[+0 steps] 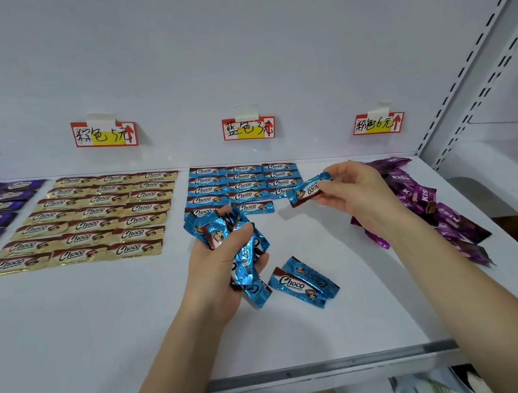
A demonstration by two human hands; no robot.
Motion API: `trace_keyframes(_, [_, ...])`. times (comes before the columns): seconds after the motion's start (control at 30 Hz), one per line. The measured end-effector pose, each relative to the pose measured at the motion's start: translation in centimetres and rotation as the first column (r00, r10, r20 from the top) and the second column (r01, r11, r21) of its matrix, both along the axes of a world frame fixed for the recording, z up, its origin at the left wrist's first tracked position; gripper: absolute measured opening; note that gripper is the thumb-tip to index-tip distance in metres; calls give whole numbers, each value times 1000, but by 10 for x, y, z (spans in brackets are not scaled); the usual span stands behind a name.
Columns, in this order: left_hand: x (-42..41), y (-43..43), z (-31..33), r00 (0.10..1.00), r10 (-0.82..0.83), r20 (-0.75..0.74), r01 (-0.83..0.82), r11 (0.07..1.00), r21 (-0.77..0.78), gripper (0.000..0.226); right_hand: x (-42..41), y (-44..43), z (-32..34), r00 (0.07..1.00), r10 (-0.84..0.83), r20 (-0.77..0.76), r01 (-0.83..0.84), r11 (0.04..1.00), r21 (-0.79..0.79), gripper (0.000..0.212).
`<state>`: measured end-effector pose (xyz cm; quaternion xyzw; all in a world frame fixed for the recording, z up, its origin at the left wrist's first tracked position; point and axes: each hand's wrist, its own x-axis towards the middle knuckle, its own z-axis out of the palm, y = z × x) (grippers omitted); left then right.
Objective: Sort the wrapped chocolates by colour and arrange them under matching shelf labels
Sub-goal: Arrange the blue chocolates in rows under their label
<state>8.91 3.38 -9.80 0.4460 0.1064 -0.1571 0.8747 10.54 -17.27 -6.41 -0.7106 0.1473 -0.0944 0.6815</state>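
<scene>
Fingers [340, 202] of right hand [359, 190] pinch 1 blue chocolate [307, 190]; left hand [225, 275] clutches a blue bunch [222, 228].

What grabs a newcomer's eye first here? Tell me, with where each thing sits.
The two hands at mid-shelf draw the eye: the left hand grips a bunch of blue chocolates, and the right hand pinches a single blue chocolate at the right edge of the blue rows. Beside those, neat gold rows lie flat under the wall labels, and a loose purple heap sprawls at the far right.
</scene>
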Motion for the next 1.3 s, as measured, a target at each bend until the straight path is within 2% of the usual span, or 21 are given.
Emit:
trace_keyframes(0.07, [-1,0,0,1000,-4,9,4,1000,11,36,4,-1,-6,1000,19,-22,-20,998,-64,13])
trace_keyframes(0.2, [-2,1,-1,1000,-14,3,14,1000,11,27,8,-8,-13,985,155,-70,-170,920,-352,21])
trace_keyframes(0.3, [-2,1,1,1000,-18,-14,18,1000,22,29,14,-8,-15,958,254,-131,-283,775,-566,26])
trace_keyframes(0.4, [-3,1,3,1000,-15,-16,15,999,30,34,17,-2,-16,950,267,-160,-295,608,-737,38])
trace_keyframes(0.5, [-3,2,4,1000,-21,-21,21,999,29,34,6,4,-15,977,182,-110,-189,507,-841,36])
trace_keyframes(0.57, [-3,3,5,999,-32,-33,33,999,26,37,-10,9,-17,988,112,-111,-146,383,-912,31])
trace_keyframes(0.63, [-3,3,5,998,-45,-45,46,999,16,41,-25,17,-22,990,66,-125,-139,280,-950,29])
trace_keyframes(0.73, [-3,3,6,997,-54,-56,55,998,10,44,-34,26,-31,980,83,-182,-194,177,-965,31])
trace_keyframes(0.93, [-2,5,5,996,-40,-83,39,999,-6,41,-15,19,-33,973,141,-181,-204,175,-963,33])
trace_keyframes(1.07, [-2,6,4,994,-33,-107,32,999,-15,41,-18,21,-36,990,107,-96,-112,153,-982,32])
trace_keyframes(1.17, [-2,6,4,994,-34,-107,32,999,-22,40,-20,26,-39,988,39,-147,-152,166,-974,39])
trace_keyframes(1.3, [-2,7,4,994,-31,-105,28,999,-30,39,-14,28,-41,976,71,-208,-217,178,-960,35])
